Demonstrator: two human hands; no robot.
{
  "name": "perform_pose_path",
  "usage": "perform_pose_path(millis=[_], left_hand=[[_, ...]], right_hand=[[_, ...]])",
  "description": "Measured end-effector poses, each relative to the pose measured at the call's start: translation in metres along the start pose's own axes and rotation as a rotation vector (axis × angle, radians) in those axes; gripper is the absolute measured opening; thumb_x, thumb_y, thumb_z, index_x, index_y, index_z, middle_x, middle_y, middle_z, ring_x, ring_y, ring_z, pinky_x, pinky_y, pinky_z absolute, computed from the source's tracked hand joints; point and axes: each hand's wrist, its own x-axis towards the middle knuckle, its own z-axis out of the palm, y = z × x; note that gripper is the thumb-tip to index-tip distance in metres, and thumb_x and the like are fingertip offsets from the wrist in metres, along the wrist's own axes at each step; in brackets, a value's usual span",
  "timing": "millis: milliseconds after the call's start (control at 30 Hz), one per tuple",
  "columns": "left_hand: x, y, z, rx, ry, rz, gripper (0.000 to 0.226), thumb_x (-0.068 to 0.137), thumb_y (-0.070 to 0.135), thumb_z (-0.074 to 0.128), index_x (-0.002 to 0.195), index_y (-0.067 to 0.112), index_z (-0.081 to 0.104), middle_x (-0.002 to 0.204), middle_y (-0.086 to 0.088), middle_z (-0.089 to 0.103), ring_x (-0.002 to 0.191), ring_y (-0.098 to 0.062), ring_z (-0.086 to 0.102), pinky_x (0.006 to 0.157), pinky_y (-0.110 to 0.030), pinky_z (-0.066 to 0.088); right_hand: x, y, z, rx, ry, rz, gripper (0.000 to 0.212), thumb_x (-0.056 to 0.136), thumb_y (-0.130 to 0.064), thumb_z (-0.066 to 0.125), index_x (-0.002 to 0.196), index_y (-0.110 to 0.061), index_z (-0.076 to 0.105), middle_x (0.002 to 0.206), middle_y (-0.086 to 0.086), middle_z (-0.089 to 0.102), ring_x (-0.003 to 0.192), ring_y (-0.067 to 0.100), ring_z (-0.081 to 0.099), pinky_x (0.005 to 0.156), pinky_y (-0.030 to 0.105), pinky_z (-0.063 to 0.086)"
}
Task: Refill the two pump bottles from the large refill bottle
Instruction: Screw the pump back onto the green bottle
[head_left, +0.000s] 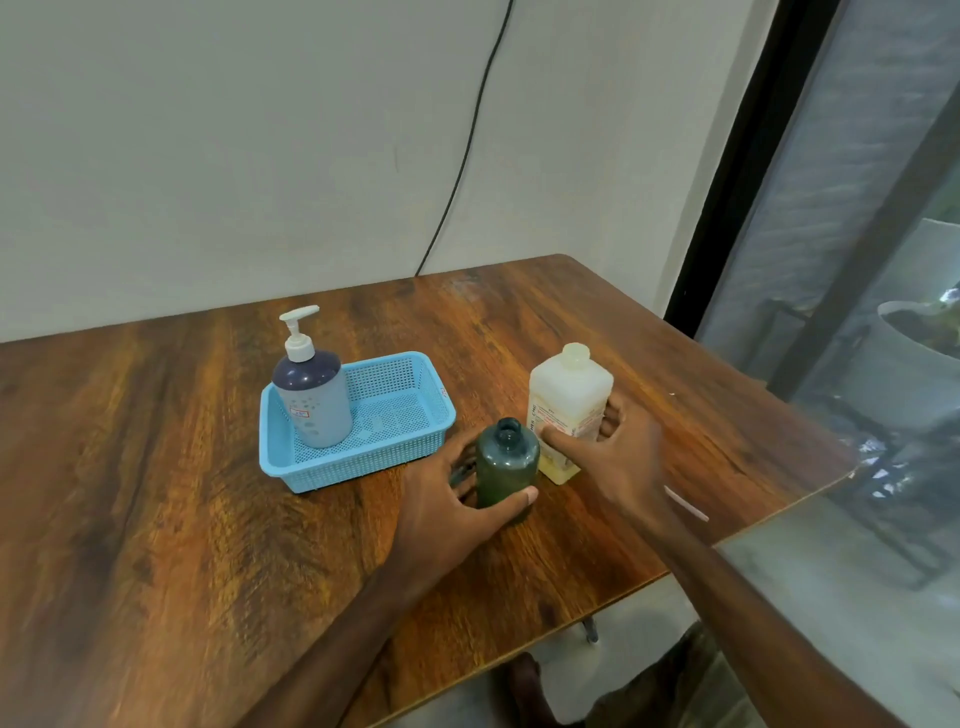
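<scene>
- Left hand (447, 499) curls round the green bottle (506, 467) standing at its two o'clock.
- My right hand (618, 457) grips the refill bottle (569, 389) at its eleven o'clock.

left hand (447, 512): grips green bottle (506, 467) | right hand (618, 457): apparently grips refill bottle (569, 395)

The left hand (441, 499) is wrapping its fingers (462, 483) behind the green bottle (506, 467), hiding their tips, and something dark beneath them is looking too blurred to name. The right hand (623, 457) is curling its fingers (610, 415) out of sight round the refill bottle (566, 384), whose label (563, 423) is blurring past reading. A pale strip (688, 506) is poking out from behind the right wrist, unidentifiable. The desk (156, 467) is running off the left and bottom edges.
</scene>
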Motion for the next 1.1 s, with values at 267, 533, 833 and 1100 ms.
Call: perform_pose_path(millis=[267, 533, 833, 1100], left_hand=[[0.000, 0.001, 0.002, 0.106, -0.005, 0.061, 0.081, 0.066, 0.050, 0.092, 0.137, 0.025, 0.060, 0.126, 0.020, 0.066, 0.117, 0.007, 0.062, 0.089, -0.013, 0.055], [0.002, 0.002, 0.002, 0.205, -0.028, 0.094, 0.083, 0.068, 0.063, 0.085, 0.138, 0.027, 0.058, 0.125, 0.028, 0.060, 0.118, 0.014, 0.057, 0.089, -0.007, 0.051], [0.003, 0.002, -0.003, 0.254, -0.063, 0.065, 0.088, 0.064, 0.070, 0.085, 0.139, 0.034, 0.054, 0.128, 0.025, 0.062, 0.119, 0.005, 0.059, 0.095, -0.017, 0.053], [-0.013, -0.002, -0.047, 0.500, 0.010, 0.085, 0.053, 0.076, 0.056, 0.084, 0.121, 0.034, 0.066, 0.118, 0.023, 0.061, 0.110, 0.002, 0.056, 0.094, -0.024, 0.051]], right_hand=[[0.002, 0.009, -0.013, -0.037, -0.219, 0.010, 0.109, 0.055, -0.075, 0.075, 0.148, -0.033, 0.036, 0.151, -0.009, 0.047, 0.134, 0.013, 0.049, 0.101, 0.044, 0.052], [0.020, 0.027, -0.080, 0.164, -0.030, 0.015, 0.018, 0.088, -0.032, 0.074, 0.106, -0.030, 0.074, 0.103, -0.011, 0.076, 0.096, 0.009, 0.072, 0.086, 0.047, 0.060], [-0.004, 0.022, -0.059, -0.029, -0.102, -0.054, 0.015, 0.088, -0.016, 0.074, 0.096, -0.029, 0.075, 0.094, -0.018, 0.075, 0.085, -0.002, 0.070, 0.073, 0.025, 0.061], [-0.075, -0.001, -0.030, -0.021, -0.121, -0.148, 0.015, 0.088, -0.018, 0.075, 0.097, -0.029, 0.075, 0.090, -0.020, 0.074, 0.086, -0.001, 0.071, 0.073, 0.021, 0.058]])
